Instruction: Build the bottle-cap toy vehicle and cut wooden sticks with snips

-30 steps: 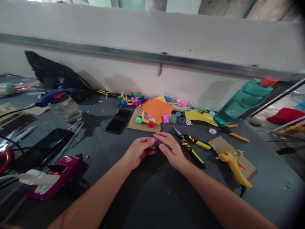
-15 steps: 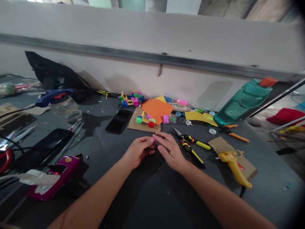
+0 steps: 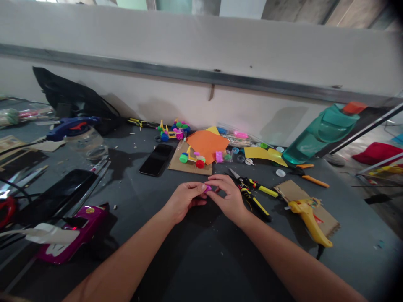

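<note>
A small purple lump (image 3: pixel 208 188), which looks like modelling clay, is held between both hands just above the dark table. My left hand (image 3: pixel 183 202) pinches it from the left with thumb and forefinger. From the right, my right hand (image 3: pixel 229 200) closes its thumb and fingertips on the same lump. Just beyond the hands, a small toy car (image 3: pixel 192 157) with green and red wheels sits on a piece of cardboard (image 3: pixel 178 164). Beside it are an orange paper sheet (image 3: pixel 208 144) and a pink packet (image 3: pixel 219 157).
Scissors and yellow-black pliers (image 3: pixel 255 204) lie right of my hands, near a yellow glue gun (image 3: pixel 307 216) on cardboard. A teal bottle (image 3: pixel 317 136) leans at the back right. Left are a phone (image 3: pixel 156 160), a magenta power strip (image 3: pixel 74 235) and a blue glue gun (image 3: pixel 71 127).
My right thumb and fingers have come together on the purple lump; they were spread apart before. More of the lump now shows between the hands. The left hand has hardly moved.
</note>
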